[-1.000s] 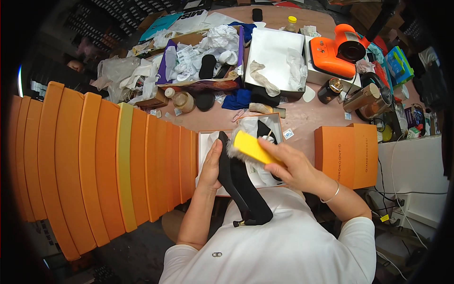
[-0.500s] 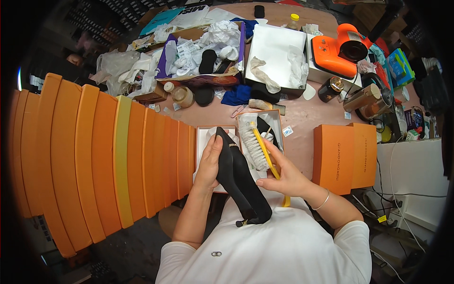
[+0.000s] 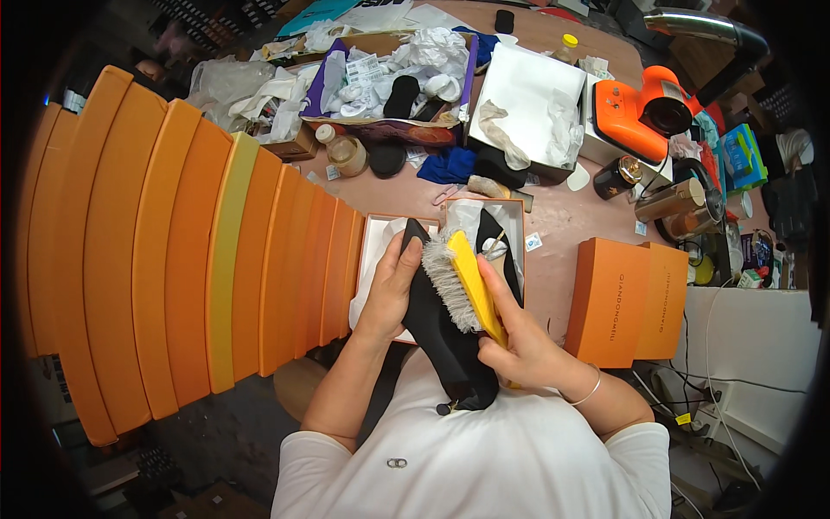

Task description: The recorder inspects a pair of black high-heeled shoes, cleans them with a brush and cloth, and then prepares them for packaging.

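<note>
A black shoe [image 3: 430,325] slants in front of my chest, one end up and the other near my white shirt. My left hand [image 3: 389,294] is closed round its upper end, thumb on top. In my right hand [image 3: 522,339] is a yellow-backed brush [image 3: 472,278] with pale bristles. Those bristles lie against or just over the shoe's side; I cannot tell which. Beneath my hands sits an open shoe box [image 3: 520,227] with white paper and another black shoe [image 3: 494,223] in it. Its white-lined neighbour, a shallow tray or lid [image 3: 370,259], is partly hidden by my left hand.
A tall row of orange boxes [image 3: 164,259] fills the left side. Two orange boxes [image 3: 605,303] stand at right. Farther back are a purple-edged box of crumpled paper [image 3: 316,93], a white box [image 3: 519,86], an orange device [image 3: 627,117], a bottle [image 3: 346,156] and a dark jar [image 3: 616,178].
The brush has turned in my right hand, its yellow back now facing up and its bristles toward the shoe. My left hand keeps the shoe. The whole view has shifted slightly.
</note>
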`<state>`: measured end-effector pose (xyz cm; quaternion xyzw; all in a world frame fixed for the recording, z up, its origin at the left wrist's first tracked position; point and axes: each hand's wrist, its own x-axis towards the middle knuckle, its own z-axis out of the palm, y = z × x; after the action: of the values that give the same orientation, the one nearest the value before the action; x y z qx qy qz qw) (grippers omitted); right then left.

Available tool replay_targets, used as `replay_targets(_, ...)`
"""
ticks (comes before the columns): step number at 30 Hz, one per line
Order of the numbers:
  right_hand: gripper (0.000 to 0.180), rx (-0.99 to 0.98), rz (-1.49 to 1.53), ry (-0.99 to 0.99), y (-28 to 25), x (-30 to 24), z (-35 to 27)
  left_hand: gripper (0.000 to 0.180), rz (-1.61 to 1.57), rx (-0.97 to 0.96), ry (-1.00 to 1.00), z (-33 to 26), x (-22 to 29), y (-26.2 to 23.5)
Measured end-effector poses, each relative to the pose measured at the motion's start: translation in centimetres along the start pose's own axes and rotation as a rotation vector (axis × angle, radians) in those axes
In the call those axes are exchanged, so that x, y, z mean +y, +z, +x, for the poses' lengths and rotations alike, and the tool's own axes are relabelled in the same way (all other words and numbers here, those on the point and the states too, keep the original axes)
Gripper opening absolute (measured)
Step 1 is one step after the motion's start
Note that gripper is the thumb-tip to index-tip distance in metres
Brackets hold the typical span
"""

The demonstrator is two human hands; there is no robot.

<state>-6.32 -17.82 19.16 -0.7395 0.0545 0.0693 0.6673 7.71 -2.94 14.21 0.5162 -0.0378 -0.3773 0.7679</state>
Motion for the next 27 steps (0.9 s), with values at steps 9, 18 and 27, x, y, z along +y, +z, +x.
replay_targets(9,0.086,0.012,-0.053,-0.082,-0.2,2.1,-0.3,0.047,-0.051,0.014,-0.025,0.0,0.2,-0.5)
replay_targets(18,0.089,-0.042,-0.108,-0.134,-0.7,2.4,-0.2,0.099,-0.741,-0.276,-0.102,-3.4,-5.4,-0.9)
replay_targets(27,0.06,0.56,-0.166,0.15,-6.4,11.0,-1.3,0.053,-0.152,-0.083,-0.076,-1.9,-3.0,-0.8)
